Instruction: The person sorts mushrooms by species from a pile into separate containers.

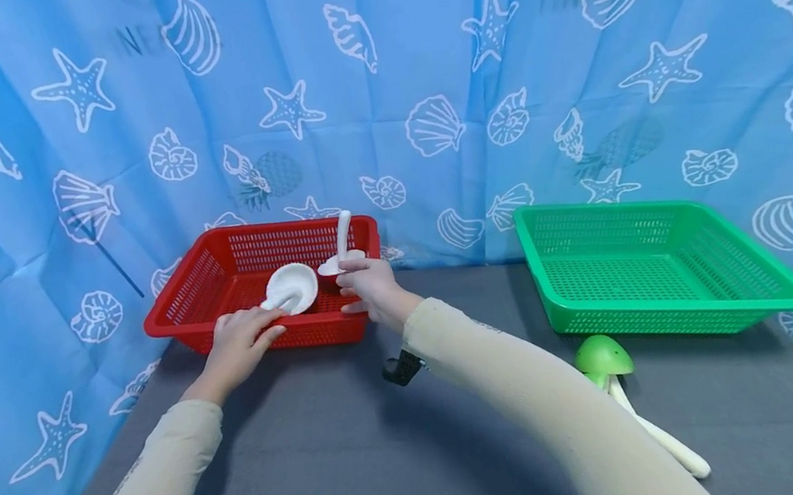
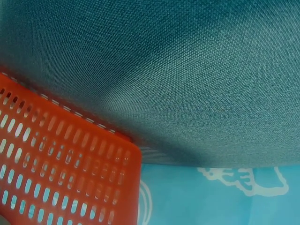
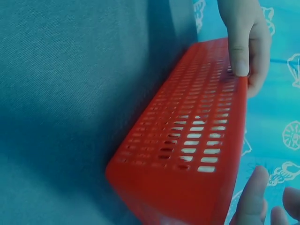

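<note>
The left hand (image 1: 240, 341) clasps the red basket (image 1: 321, 329) — a useful brace; whether the right hand (image 1: 372, 288) pinches the spoon (image 1: 343, 231) can't be told — a firm hold should prevent slipping.

Curtained workspace, blue seashell-print curtain (image 1: 377, 93), grey table (image 1: 332, 445)

Here's the beige fabric right sleeve (image 1: 524, 380) hiding part of the green, mushroom-shaped object (image 1: 603, 356), while the left wrist view's edge crops the red, slotted plastic basket (image 2: 70, 152)!
</note>
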A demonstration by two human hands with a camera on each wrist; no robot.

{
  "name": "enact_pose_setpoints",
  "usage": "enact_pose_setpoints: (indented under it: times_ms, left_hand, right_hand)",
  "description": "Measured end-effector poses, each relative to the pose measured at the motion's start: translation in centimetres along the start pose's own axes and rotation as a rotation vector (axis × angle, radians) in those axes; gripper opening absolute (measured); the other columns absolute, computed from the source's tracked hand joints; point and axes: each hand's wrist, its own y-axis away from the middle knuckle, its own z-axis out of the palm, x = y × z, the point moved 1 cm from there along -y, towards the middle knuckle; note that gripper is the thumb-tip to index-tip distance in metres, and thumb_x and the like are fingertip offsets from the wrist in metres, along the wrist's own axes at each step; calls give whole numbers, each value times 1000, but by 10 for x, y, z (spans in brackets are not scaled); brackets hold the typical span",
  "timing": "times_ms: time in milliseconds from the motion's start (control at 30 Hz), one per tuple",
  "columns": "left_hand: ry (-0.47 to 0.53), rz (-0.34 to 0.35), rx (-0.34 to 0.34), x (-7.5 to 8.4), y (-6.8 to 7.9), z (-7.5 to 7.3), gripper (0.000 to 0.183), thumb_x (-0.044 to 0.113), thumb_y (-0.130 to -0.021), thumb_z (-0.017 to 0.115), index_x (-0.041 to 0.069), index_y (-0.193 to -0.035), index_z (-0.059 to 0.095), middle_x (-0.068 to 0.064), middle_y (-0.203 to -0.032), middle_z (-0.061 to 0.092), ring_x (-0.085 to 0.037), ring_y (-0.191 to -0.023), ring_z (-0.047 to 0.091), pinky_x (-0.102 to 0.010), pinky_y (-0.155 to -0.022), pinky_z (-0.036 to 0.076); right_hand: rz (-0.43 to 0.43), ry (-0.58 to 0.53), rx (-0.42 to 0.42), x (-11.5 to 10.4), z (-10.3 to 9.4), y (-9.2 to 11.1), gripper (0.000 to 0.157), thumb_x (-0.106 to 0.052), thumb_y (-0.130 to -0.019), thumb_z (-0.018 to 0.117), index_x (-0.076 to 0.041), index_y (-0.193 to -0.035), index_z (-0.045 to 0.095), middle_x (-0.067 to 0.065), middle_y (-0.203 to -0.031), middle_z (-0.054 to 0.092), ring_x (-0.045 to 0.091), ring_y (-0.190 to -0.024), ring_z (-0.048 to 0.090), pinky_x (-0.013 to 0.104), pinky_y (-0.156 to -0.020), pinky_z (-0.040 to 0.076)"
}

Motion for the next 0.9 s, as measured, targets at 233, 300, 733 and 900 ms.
enact_pose_setpoints:
  times_ms: [233,300,733,900]
  left_hand:
    - [15,0,-7,0,0,0,43,25,-92,67,11,-132,60,-15,-125,61,-34,-111,51,-57,-98,27]
    - [2,4,-7,1,0,0,42,24,-92,67,10,-131,60,-15,-123,62,-33,-110,52,-57,-99,27]
    - [-11,1,2,3,-1,0,43,23,-90,69,8,-129,61,-14,-111,64,-33,-106,53,-56,-96,30]
    - [-24,8,12,3,1,-1,44,25,-89,70,8,-129,61,-13,-109,64,-33,-104,54,-55,-95,32]
  right_hand:
    - [21,-5,4,-1,-15,3,38,-10,-93,65,-10,-131,60,12,-125,57,28,-107,58,35,-73,57]
    - [28,-6,11,-1,-18,4,39,-11,-93,66,-11,-131,59,12,-126,56,28,-107,58,35,-74,57]
    - [27,3,14,-2,-36,10,41,-11,-93,65,-10,-133,58,11,-125,56,28,-107,58,37,-76,57]
    - [24,10,3,-4,-44,17,41,-11,-94,64,-10,-134,56,11,-125,57,30,-111,58,36,-75,57]
